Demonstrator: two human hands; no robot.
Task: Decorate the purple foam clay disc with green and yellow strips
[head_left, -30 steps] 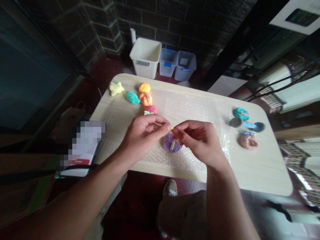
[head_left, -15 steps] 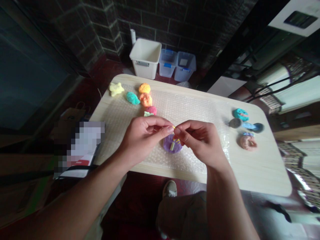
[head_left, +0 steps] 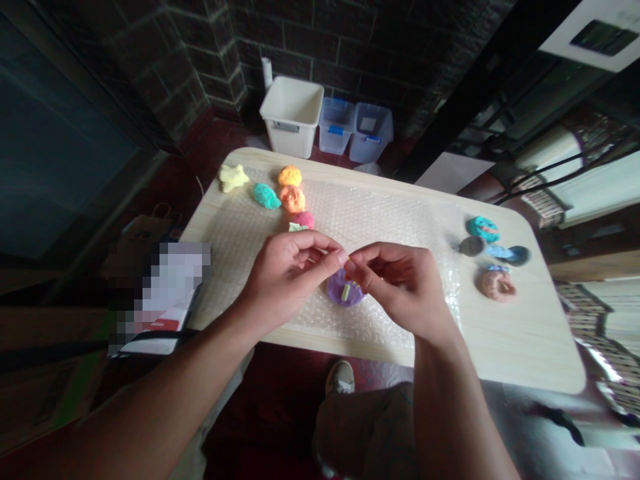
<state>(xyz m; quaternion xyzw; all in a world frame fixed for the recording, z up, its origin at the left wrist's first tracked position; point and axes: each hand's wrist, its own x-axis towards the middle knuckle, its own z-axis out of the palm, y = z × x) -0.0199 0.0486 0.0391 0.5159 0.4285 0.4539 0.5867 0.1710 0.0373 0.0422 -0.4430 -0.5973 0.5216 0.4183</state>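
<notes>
My left hand (head_left: 295, 270) and my right hand (head_left: 400, 277) meet fingertip to fingertip above the table. Both pinch a tiny piece of yellow clay (head_left: 349, 257), mostly covered by the fingers. Just below them a round purple clay disc (head_left: 337, 291) lies on bubble wrap (head_left: 385, 220). A small pale yellow strip (head_left: 345, 292) is on the disc, with thin yellow bits close to my right fingers. My right hand hides the disc's right side. Beyond my left hand sits a pink clay lump (head_left: 304, 219) with a pale green piece in front of it.
Yellow (head_left: 233, 178), teal (head_left: 267, 195) and orange clay shapes (head_left: 293, 199) are at the table's far left. On the right lie a teal ball (head_left: 483, 228), a blue piece with grey ends (head_left: 500, 251) and a brown ring (head_left: 499, 285). Bins (head_left: 293, 123) stand behind the table.
Both hands stay in nearly the same place, their fingertips shifting slightly around the yellow piece. Less yellow shows between the fingers now. The clay shapes on the table have not moved.
</notes>
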